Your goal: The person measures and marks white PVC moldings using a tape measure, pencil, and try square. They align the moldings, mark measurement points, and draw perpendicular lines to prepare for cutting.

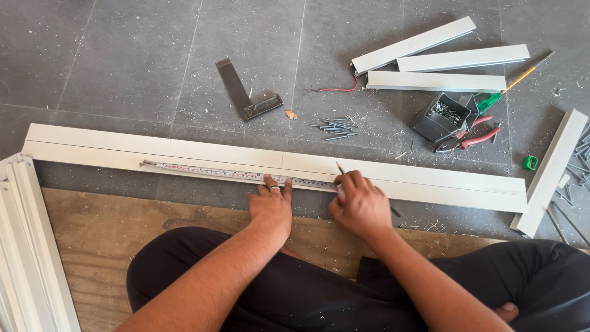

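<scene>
A long white plastic channel lies across the grey tiled floor in front of me. A measuring tape blade is stretched along its near edge. My left hand presses the tape down onto the channel with spread fingers; a ring is on one finger. My right hand is closed around a pencil whose tip touches the channel just right of the tape's end. I sit cross-legged in dark trousers on a brown board.
Behind the channel lie a try square, a scatter of nails, three short white channel pieces, a dark box of screws, red-handled pliers and a green-handled screwdriver. More white channels rest at left and right.
</scene>
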